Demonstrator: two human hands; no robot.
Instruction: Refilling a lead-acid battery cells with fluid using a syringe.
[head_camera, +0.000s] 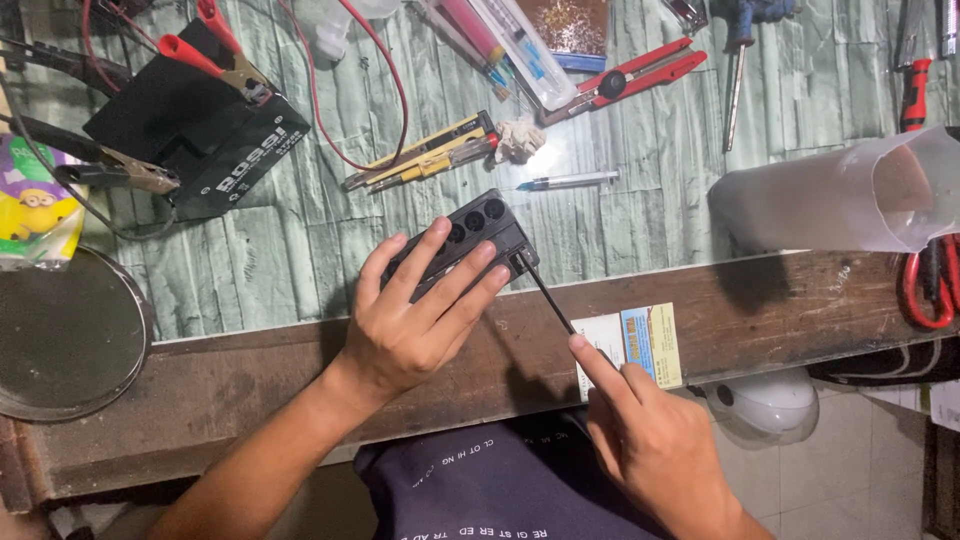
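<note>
My left hand (420, 315) lies flat over a small black plastic device (478, 225) with several round holes in its top, pressing it down near the bench's front edge. My right hand (650, 440) grips a thin black screwdriver (545, 293); its tip touches the device's right end. The handle is hidden inside my fist.
A black battery (200, 130) with red clamps and wires sits at the back left. Pens, a syringe (570, 181), red cutters (640, 72) and more screwdrivers are scattered behind. A cut translucent plastic bottle (830, 195) lies right; a round metal lid (65, 335) left.
</note>
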